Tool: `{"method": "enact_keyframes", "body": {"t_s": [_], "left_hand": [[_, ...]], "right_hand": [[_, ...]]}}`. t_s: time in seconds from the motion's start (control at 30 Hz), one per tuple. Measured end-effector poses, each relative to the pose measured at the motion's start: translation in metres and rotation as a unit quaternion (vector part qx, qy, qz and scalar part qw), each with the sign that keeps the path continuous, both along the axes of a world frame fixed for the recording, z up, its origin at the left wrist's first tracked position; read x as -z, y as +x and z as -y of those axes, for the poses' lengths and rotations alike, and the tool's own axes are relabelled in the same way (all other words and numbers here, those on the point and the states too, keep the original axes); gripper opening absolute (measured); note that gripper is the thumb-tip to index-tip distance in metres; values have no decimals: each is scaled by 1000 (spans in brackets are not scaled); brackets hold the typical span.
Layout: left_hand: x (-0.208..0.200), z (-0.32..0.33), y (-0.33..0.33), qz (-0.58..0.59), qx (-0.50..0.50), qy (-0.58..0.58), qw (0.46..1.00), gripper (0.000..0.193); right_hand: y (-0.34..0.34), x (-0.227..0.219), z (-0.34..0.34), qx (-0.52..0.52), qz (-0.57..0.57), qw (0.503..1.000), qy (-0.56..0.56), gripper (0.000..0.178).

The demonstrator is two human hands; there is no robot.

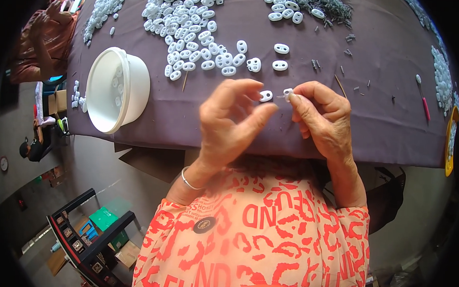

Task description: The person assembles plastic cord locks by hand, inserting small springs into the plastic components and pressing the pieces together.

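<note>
My right hand [322, 114] pinches a small white plastic cord-lock piece [288, 94] between thumb and forefinger. A thin metal spring [280, 96] points left from that piece. My left hand [233, 118] is open, with its thumb and fingers apart and slightly blurred. Close to its fingertips is a white oval two-hole cord-lock piece [265, 96], which seems to lie on the cloth. Two similar ovals, an upper one [281, 48] and a lower one [279, 65], lie beyond my hands.
A dark cloth covers the table [391, 134]. White ovals form a large pile [185, 25]; springs are heaped [328, 6] at the back. A white tub [132, 92] stands left. Right lie a pink-handled tool [425, 107] and a yellow tray [450, 146]. Another person [48, 48] sits far left.
</note>
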State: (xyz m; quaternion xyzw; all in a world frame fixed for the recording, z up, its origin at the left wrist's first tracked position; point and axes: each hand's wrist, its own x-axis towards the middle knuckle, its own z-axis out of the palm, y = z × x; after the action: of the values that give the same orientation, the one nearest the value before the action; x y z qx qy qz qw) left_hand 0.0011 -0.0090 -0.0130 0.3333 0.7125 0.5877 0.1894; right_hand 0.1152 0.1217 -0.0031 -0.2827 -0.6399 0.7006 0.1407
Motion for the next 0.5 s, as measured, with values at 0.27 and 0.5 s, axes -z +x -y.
{"method": "enact_keyframes", "body": {"t_s": [0.27,0.5], "left_hand": [[-6,14,-33,-155,-88,-115,977,19],[2,-9,-21,-307,52,-136,940,16]], "right_hand": [[1,4,-2,38,-26,998,-49,13],[2,5,-1,40,-32,997,-49,13]]}}
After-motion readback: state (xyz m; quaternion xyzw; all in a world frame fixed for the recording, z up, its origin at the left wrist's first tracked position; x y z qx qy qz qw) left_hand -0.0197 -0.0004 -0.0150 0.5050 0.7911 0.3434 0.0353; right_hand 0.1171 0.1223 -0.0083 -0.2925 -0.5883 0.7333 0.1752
